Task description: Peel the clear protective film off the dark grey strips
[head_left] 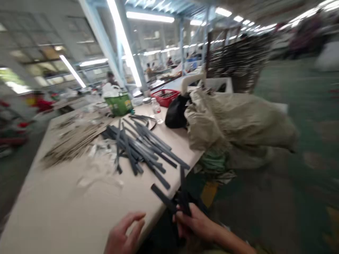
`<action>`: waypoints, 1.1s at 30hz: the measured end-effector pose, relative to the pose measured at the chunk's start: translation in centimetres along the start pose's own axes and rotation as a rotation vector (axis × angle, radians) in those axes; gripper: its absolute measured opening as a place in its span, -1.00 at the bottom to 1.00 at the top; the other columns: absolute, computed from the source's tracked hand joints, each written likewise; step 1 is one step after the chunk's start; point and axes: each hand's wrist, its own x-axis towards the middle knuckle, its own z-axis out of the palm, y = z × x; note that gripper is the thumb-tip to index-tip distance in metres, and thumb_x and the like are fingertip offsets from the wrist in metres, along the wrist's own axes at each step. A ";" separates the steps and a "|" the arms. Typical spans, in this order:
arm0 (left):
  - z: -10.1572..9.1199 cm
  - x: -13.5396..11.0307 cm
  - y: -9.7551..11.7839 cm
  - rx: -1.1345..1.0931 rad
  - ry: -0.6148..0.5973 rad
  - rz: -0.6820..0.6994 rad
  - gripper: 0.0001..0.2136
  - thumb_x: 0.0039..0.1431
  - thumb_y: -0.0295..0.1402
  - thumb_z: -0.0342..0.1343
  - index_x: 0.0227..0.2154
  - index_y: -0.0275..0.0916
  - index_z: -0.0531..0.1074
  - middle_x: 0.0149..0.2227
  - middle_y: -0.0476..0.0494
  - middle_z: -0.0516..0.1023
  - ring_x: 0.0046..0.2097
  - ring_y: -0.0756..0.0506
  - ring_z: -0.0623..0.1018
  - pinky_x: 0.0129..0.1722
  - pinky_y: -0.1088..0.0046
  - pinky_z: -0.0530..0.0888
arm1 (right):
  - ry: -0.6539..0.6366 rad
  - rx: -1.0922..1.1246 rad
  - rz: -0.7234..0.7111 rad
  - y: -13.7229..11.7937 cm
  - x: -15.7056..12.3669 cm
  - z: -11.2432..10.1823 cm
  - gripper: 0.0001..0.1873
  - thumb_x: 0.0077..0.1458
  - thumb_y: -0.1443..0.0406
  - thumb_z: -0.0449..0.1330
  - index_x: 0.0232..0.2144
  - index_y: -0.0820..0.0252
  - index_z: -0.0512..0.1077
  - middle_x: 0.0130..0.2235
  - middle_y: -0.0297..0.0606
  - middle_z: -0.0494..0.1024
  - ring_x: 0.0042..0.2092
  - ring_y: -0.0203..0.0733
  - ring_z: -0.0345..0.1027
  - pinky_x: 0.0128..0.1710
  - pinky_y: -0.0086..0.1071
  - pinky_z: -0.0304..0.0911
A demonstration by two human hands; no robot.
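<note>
Fluorescent tubes light a blurred workshop hall around one long pale table [66, 197]. Its matte top carries one loose heap of flat dark grey strips [140, 146], too many to count, beside a fan of tan slivers [74, 141]. One red tray [166, 97] holds more strips. Right hand [197, 225] grips two or three dark strips [182, 197] off the table edge; left hand [124, 234] hovers, fingers loosely spread.

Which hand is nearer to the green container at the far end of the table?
Left. The left hand lies open over the near table edge, on the green container side. The right hand is off the table edge, gripping dark strips.
</note>
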 end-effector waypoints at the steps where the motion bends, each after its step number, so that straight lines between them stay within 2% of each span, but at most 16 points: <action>1: -1.2 -0.4 -0.3 0.016 0.044 -0.067 -0.80 0.21 -0.16 0.09 -0.21 0.08 0.59 -0.22 -0.02 0.65 -0.16 -0.19 0.62 -0.19 0.25 0.61 | 0.019 0.024 0.012 0.7 0.5 -0.5 -0.39 0.16 -0.18 0.12 -0.32 0.30 0.41 -0.57 -0.37 0.46 -0.67 -0.39 0.22 -0.67 -0.53 0.14; 3: -3.4 0.3 -1.0 0.056 0.078 -0.146 -0.72 0.23 -0.12 0.04 -0.25 -0.07 0.61 -0.23 -0.07 0.67 -0.19 -0.16 0.64 -0.15 0.31 0.60 | 0.067 0.033 0.028 1.6 0.8 -1.8 -0.37 0.13 -0.22 0.11 -0.31 0.29 0.41 -0.58 -0.33 0.49 -0.69 -0.39 0.23 -0.68 -0.53 0.09; 7: -6.1 4.0 -3.8 0.280 0.059 -0.201 -0.70 0.21 -0.16 0.02 -0.17 -0.14 0.57 -0.13 -0.12 0.66 -0.11 -0.17 0.62 -0.07 0.30 0.54 | 0.132 -0.001 0.046 2.2 -0.4 -2.5 -0.35 0.09 -0.24 0.12 -0.33 0.29 0.41 -0.57 -0.28 0.51 -0.68 -0.37 0.25 -0.67 -0.53 0.10; 10: -6.2 6.6 -7.3 0.482 0.080 -0.169 -0.64 0.11 -0.38 0.03 -0.02 -0.20 0.48 0.06 -0.22 0.55 0.02 -0.20 0.55 0.07 0.24 0.44 | 0.130 0.005 0.065 2.4 -0.4 -1.5 -0.27 -0.01 -0.30 0.14 -0.34 0.30 0.42 -0.57 -0.28 0.50 -0.69 -0.38 0.22 -0.69 -0.53 0.12; 11: -5.9 7.4 -8.5 0.523 0.082 -0.159 -0.61 0.07 -0.45 0.01 -0.02 -0.19 0.48 0.07 -0.22 0.54 0.05 -0.20 0.54 0.08 0.25 0.43 | 0.111 0.016 0.078 2.4 -0.1 -1.3 -0.24 -0.06 -0.33 0.15 -0.35 0.30 0.42 -0.58 -0.29 0.49 -0.69 -0.38 0.21 -0.70 -0.52 0.13; 12: -5.7 8.2 -9.6 0.545 0.024 -0.131 -0.65 0.09 -0.45 0.00 -0.07 -0.15 0.49 0.03 -0.18 0.56 0.03 -0.20 0.55 0.02 0.29 0.45 | 0.093 0.029 0.090 2.5 0.2 -1.1 -0.21 -0.11 -0.35 0.16 -0.36 0.30 0.42 -0.59 -0.30 0.47 -0.70 -0.38 0.20 -0.70 -0.51 0.15; 14: -5.2 9.0 -10.6 0.610 -0.082 -0.118 -0.76 0.19 -0.41 -0.08 -0.27 -0.13 0.51 -0.15 -0.13 0.62 -0.15 -0.17 0.60 -0.16 0.36 0.48 | 0.080 0.045 0.101 2.4 0.4 -1.0 -0.20 -0.14 -0.35 0.18 -0.37 0.30 0.43 -0.59 -0.30 0.47 -0.69 -0.37 0.20 -0.71 -0.50 0.17; 16: -4.8 8.7 -10.0 0.686 -0.108 -0.118 -0.73 0.28 -0.36 -0.15 -0.37 -0.16 0.47 -0.26 -0.12 0.60 -0.27 -0.14 0.59 -0.26 0.41 0.45 | 0.110 0.042 0.086 2.3 0.2 -1.0 -0.26 -0.07 -0.31 0.18 -0.35 0.30 0.43 -0.57 -0.29 0.49 -0.69 -0.38 0.21 -0.70 -0.52 0.15; 19: -3.8 7.9 -7.7 0.725 0.014 -0.134 -0.76 0.31 -0.37 -0.14 -0.29 -0.19 0.46 -0.21 -0.15 0.59 -0.21 -0.13 0.59 -0.20 0.42 0.44 | 0.154 0.057 0.041 2.0 -0.3 -1.6 -0.35 0.06 -0.23 0.16 -0.32 0.29 0.42 -0.54 -0.28 0.51 -0.68 -0.39 0.23 -0.68 -0.53 0.11; 20: -3.5 7.9 -7.1 0.703 0.048 -0.133 -0.76 0.31 -0.39 -0.13 -0.24 -0.20 0.46 -0.18 -0.17 0.59 -0.18 -0.13 0.58 -0.16 0.41 0.44 | 0.160 0.066 0.037 1.9 -0.2 -2.0 -0.37 0.08 -0.22 0.16 -0.31 0.28 0.42 -0.52 -0.28 0.52 -0.67 -0.38 0.24 -0.66 -0.52 0.11; 22: -2.9 8.1 -6.5 0.669 0.088 -0.118 -0.73 0.28 -0.48 -0.09 -0.06 -0.20 0.43 0.01 -0.23 0.53 -0.02 -0.13 0.54 -0.02 0.40 0.42 | 0.164 0.076 0.054 2.0 0.2 -2.6 -0.40 0.12 -0.19 0.15 -0.30 0.27 0.42 -0.50 -0.27 0.52 -0.65 -0.36 0.26 -0.64 -0.49 0.12; 24: -2.7 8.5 -6.6 0.673 0.064 -0.144 -0.63 0.23 -0.57 -0.07 0.07 -0.19 0.37 0.14 -0.26 0.44 0.09 -0.13 0.47 0.07 0.36 0.38 | 0.156 0.072 0.075 2.1 0.7 -2.8 -0.42 0.14 -0.17 0.15 -0.29 0.27 0.43 -0.49 -0.25 0.52 -0.64 -0.33 0.28 -0.63 -0.46 0.11; 26: -2.9 8.9 -7.1 0.687 0.012 -0.193 -0.67 0.22 -0.58 -0.04 0.00 -0.22 0.41 0.08 -0.28 0.48 0.05 -0.14 0.49 0.04 0.35 0.39 | 0.137 0.069 0.080 2.3 1.0 -2.6 -0.44 0.14 -0.16 0.16 -0.29 0.26 0.42 -0.48 -0.24 0.53 -0.62 -0.31 0.30 -0.63 -0.45 0.12; 28: -3.2 9.1 -7.5 0.677 -0.021 -0.213 -0.80 0.23 -0.53 0.00 -0.18 -0.25 0.48 -0.10 -0.26 0.56 -0.07 -0.14 0.53 -0.05 0.37 0.42 | 0.119 0.071 0.082 2.3 1.0 -2.3 -0.46 0.15 -0.15 0.17 -0.29 0.25 0.42 -0.47 -0.25 0.53 -0.62 -0.31 0.31 -0.60 -0.44 0.14; 30: -3.4 9.2 -7.8 0.661 -0.015 -0.210 -0.87 0.23 -0.51 0.03 -0.30 -0.28 0.49 -0.23 -0.24 0.57 -0.16 -0.14 0.55 -0.11 0.38 0.43 | 0.109 0.083 0.080 2.0 1.0 -2.1 -0.48 0.16 -0.13 0.17 -0.28 0.25 0.43 -0.47 -0.25 0.54 -0.62 -0.34 0.30 -0.58 -0.44 0.18; 33: -3.4 8.7 -7.3 0.635 0.033 -0.201 -0.86 0.26 -0.50 0.02 -0.34 -0.28 0.48 -0.27 -0.23 0.56 -0.20 -0.13 0.55 -0.15 0.38 0.44 | 0.122 0.133 0.076 1.1 1.0 -1.9 -0.49 0.15 -0.12 0.19 -0.29 0.24 0.44 -0.49 -0.28 0.54 -0.65 -0.38 0.26 -0.56 -0.43 0.22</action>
